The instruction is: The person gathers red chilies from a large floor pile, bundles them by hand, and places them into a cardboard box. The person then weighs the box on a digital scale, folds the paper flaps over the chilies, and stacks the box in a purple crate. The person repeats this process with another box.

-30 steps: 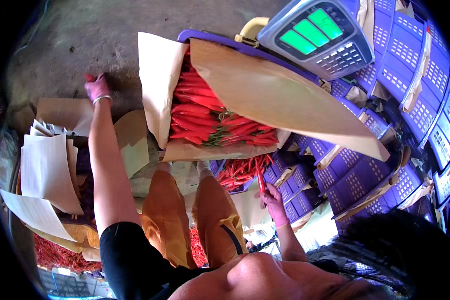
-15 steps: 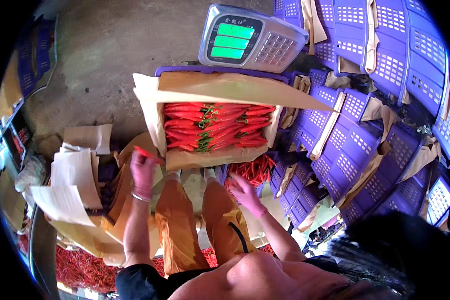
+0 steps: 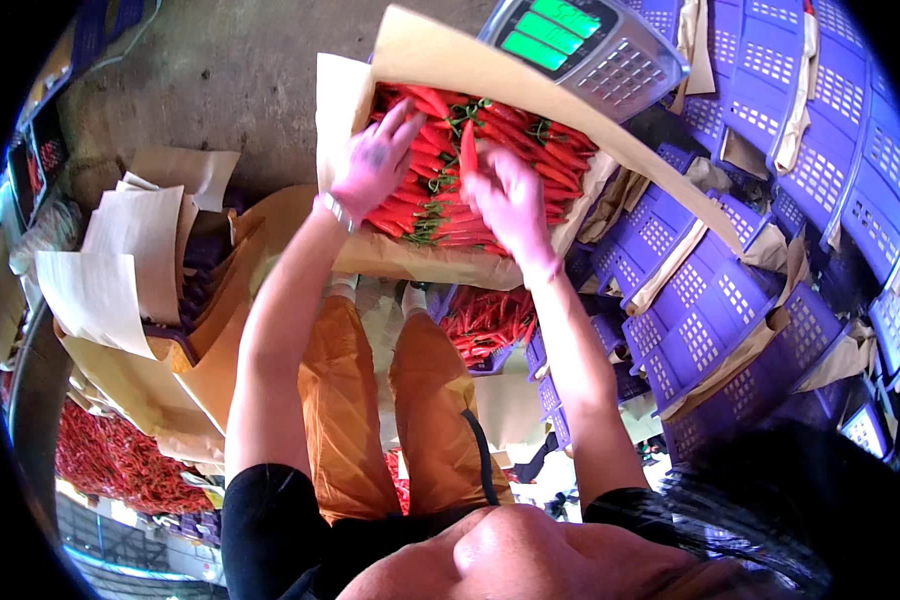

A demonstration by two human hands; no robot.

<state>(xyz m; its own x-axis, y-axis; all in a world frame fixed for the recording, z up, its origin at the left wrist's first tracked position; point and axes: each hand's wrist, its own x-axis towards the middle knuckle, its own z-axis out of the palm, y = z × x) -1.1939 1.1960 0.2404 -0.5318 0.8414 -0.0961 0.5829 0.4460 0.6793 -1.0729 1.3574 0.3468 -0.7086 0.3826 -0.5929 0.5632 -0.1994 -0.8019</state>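
Rows of red chili peppers (image 3: 560, 165) with green stems lie in a crate lined with brown paper (image 3: 450, 258). Over the left part of the rows is my left hand (image 3: 370, 165), its fingers stretched out and apart. Its fingertips reach a chili pepper (image 3: 425, 98) near the far edge; whether they press on it is hard to see. Above the middle of the crate, my right hand (image 3: 515, 205) pinches a single red chili pepper (image 3: 468, 150), which points away from me. The fingers partly hide its lower end.
A digital scale (image 3: 590, 50) with a lit green display stands beyond the crate. Stacked purple crates (image 3: 700, 310) with paper liners fill the right. More chili peppers (image 3: 485, 325) sit in a crate near my feet. Paper sheets (image 3: 120, 250) are piled left, and a large chili heap (image 3: 110, 455) lies lower left.
Both hands have moved up and inward from the crate's near side to above the peppers. My right hand, empty before, now holds a chili pepper. The view has shifted, and the crate appears tilted.
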